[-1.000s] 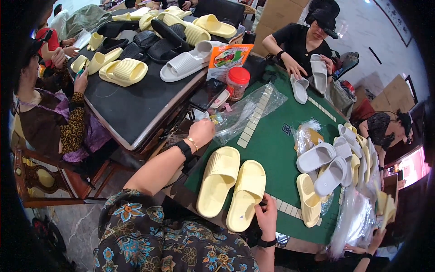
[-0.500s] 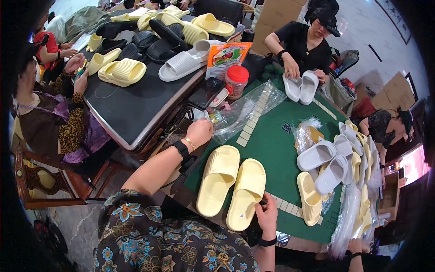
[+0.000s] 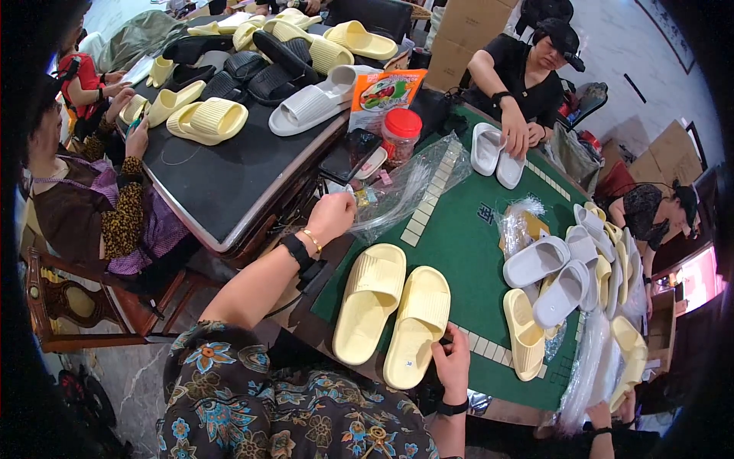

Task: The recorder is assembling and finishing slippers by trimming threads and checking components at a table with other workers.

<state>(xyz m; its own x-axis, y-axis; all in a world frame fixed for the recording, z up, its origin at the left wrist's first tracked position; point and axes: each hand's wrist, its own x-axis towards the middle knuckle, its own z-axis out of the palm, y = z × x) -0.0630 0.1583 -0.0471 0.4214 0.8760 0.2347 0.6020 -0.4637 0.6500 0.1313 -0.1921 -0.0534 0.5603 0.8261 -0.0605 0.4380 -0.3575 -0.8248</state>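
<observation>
Two pale yellow slide slippers lie side by side before me, the left slipper (image 3: 371,302) and the right slipper (image 3: 417,325), toes pointing away. My right hand (image 3: 453,358) grips the outer edge of the right slipper, thumb near the rim and the other fingers partly hidden. Out to the left, my left hand (image 3: 334,214) is closed beside some clear plastic film (image 3: 397,199) and thin strips; whatever its fingers hold is hidden.
A pile of grey and yellow slippers (image 3: 562,291) lies on the green mat (image 3: 459,260) at right. A co-worker opposite handles white slippers (image 3: 497,157). More slippers cover the dark table (image 3: 206,187), near a red-lidded jar (image 3: 400,134). Another person's hand holds a yellow slipper (image 3: 631,359) at lower right.
My left hand has shifted slightly left and down. The co-worker's white slippers were set lower and apart on the mat. A yellow slipper at the lower right has been pulled outward.
</observation>
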